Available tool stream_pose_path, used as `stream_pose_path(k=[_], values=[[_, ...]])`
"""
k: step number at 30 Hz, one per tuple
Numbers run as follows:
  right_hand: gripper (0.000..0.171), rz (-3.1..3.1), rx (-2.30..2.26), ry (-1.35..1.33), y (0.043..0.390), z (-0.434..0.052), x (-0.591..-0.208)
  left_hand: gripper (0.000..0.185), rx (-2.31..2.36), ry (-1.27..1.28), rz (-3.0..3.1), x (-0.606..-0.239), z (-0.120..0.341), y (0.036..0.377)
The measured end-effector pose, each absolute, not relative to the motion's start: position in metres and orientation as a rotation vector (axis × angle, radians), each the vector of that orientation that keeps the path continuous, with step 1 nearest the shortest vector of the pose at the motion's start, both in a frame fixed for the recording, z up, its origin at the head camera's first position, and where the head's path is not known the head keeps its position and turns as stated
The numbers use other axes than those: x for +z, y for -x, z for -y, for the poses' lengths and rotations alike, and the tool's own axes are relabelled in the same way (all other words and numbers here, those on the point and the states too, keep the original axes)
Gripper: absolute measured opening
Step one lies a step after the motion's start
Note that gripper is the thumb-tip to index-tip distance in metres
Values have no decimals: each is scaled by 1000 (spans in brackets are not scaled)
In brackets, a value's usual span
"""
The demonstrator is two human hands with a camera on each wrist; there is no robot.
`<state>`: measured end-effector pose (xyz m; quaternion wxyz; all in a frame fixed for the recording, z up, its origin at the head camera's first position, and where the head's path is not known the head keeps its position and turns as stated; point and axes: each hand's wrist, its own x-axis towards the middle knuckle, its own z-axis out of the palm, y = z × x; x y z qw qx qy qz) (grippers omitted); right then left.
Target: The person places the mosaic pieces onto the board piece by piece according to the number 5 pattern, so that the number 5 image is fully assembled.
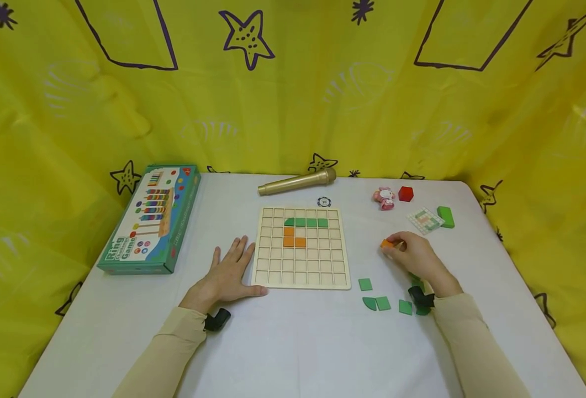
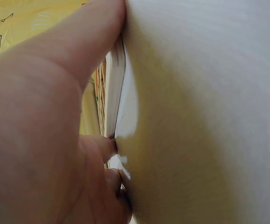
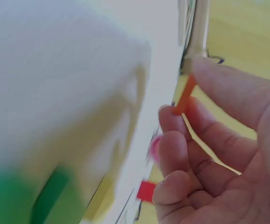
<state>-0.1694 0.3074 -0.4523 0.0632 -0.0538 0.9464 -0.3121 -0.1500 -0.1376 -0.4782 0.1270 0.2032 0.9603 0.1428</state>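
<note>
In the head view a wooden grid board (image 1: 300,265) lies mid-table. A row of green tiles (image 1: 311,222) with a rounded left end sits in its upper cells, and several orange tiles (image 1: 289,241) lie just below. My left hand (image 1: 227,275) rests with spread fingers on the table at the board's left edge, thumb by its lower left corner. Right of the board my right hand (image 1: 417,255) pinches an orange tile (image 3: 185,94) between thumb and fingertips, held above the table. Loose green tiles (image 1: 383,303) lie near the right wrist, some partly hidden by it.
Behind the board lie a gold microphone (image 1: 297,182) and a round chip (image 1: 324,202). A pink figurine (image 1: 384,198), red block (image 1: 406,193), pattern card (image 1: 425,220) and green block (image 1: 446,217) are at the back right. A game box (image 1: 151,221) lies at the left.
</note>
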Motion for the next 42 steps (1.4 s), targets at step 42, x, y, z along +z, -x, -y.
stream_pose_path(k=[42], values=[[23,-2797,-813,587,219,-158,-453,117,398,-582,-2798,-478,137,151]])
